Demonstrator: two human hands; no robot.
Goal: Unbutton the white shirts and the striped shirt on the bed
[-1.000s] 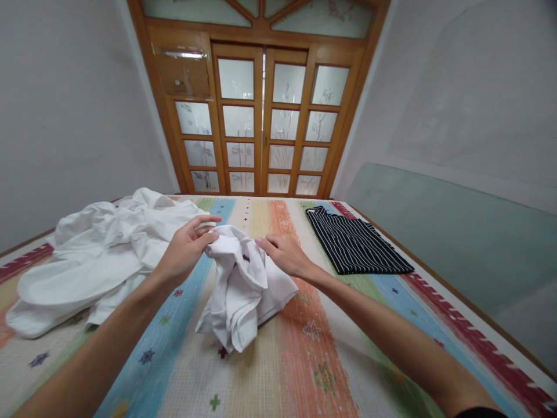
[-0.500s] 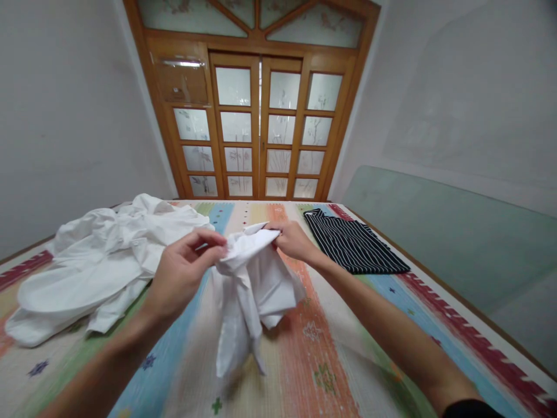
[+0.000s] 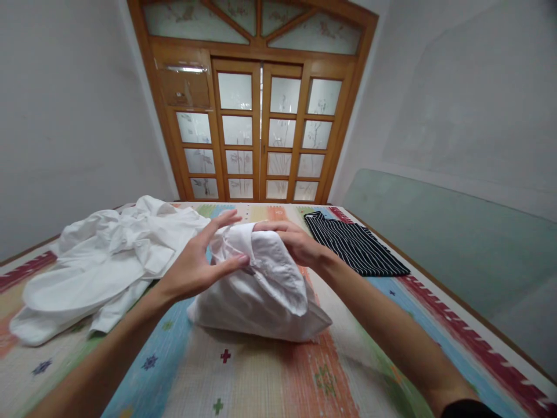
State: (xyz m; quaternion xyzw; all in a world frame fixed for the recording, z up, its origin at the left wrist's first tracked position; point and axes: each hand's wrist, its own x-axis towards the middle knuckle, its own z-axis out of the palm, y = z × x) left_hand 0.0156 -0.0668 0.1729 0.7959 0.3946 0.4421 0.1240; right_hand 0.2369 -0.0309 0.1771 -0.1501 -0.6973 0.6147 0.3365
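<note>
A white shirt with what looks like a turned-down collar stands bunched up on the striped bedspread in front of me. My left hand is at its upper left, thumb and fingers spread apart. The thumb tip touches the front of the cloth, while the fingers reach along its top left side. At the upper right, my right hand has its fingers curled over the top edge of the collar; some fingertips are hidden by the cloth. The shirt's lower edge rests on the bedspread.
Another white garment lies crumpled on the left. A black-and-white striped garment lies flat on the right. The patterned bedspread covers the surface, with a pale green panel along the right and wooden glass doors beyond.
The white shirt has come down from hanging between both hands to standing on the bedspread, its collar turned toward me. My left hand has loosened from a pinch and spread its fingers.
</note>
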